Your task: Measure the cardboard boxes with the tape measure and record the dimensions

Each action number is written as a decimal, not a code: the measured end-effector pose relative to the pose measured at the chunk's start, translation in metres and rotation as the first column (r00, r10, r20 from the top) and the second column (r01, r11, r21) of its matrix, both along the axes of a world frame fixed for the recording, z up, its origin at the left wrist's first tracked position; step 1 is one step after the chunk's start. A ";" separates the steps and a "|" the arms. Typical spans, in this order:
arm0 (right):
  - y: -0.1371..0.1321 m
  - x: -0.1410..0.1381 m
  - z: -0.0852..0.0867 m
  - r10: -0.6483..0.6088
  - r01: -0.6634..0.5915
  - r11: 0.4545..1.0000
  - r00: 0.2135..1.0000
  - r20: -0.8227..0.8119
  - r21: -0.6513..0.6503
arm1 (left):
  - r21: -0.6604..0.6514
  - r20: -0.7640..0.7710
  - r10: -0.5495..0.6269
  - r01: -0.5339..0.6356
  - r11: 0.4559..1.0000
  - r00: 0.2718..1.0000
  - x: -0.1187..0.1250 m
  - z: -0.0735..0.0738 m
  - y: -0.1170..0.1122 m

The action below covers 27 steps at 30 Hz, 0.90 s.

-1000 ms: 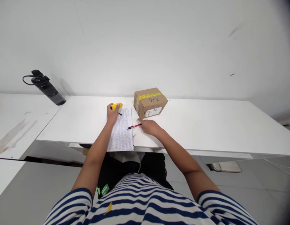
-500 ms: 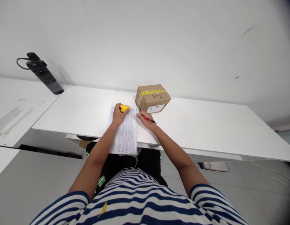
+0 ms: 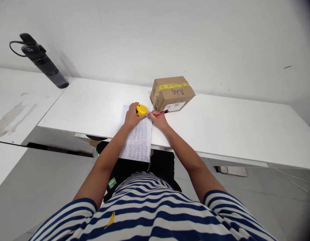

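Observation:
My left hand (image 3: 131, 116) is closed around a yellow tape measure (image 3: 141, 110) above the top of a densely handwritten sheet of paper (image 3: 137, 142). A red pen with a dark end (image 3: 162, 113) lies in my right hand (image 3: 160, 122), pointing out to the right. The fingertips of both hands come together at the paper's upper right corner; what lies between them is too small to make out. Part of the sheet hangs over the table's front edge. Just beyond my right hand sits a taped cardboard box (image 3: 172, 95) with a white label and black writing.
A dark water bottle (image 3: 45, 63) with a loop handle stands at the back left of the white table (image 3: 220, 130). The wall (image 3: 155, 33) runs right behind the table. Below the front edge at right, a flat pale object (image 3: 232, 171) rests near the floor.
My left hand has brought the tape measure right, up to my right hand. The pen has swung from sloping down-right to sloping up-right. The camera view has shifted slightly.

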State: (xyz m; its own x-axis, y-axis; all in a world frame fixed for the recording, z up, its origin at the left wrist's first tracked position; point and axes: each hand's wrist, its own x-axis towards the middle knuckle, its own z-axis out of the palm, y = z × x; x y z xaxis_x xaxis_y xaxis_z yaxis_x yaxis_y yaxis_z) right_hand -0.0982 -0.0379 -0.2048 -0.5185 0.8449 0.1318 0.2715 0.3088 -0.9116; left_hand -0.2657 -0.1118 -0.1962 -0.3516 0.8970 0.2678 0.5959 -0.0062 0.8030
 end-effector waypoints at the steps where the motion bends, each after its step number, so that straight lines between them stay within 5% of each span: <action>1: 0.000 -0.001 0.000 -0.006 0.006 1.000 1.000 0.014 0.031 | 0.000 -0.023 -0.011 0.011 1.000 1.000 0.000 0.000 0.000; 6: -0.002 -0.002 0.002 0.008 -0.016 0.994 0.997 0.071 0.109 | 0.010 -0.057 -0.021 0.022 1.000 0.998 -0.001 0.000 0.001; 27: -0.001 0.001 -0.005 0.019 -0.018 0.998 1.000 -0.019 0.061 | 0.034 -0.215 -0.043 0.052 0.998 0.976 -0.002 -0.008 0.005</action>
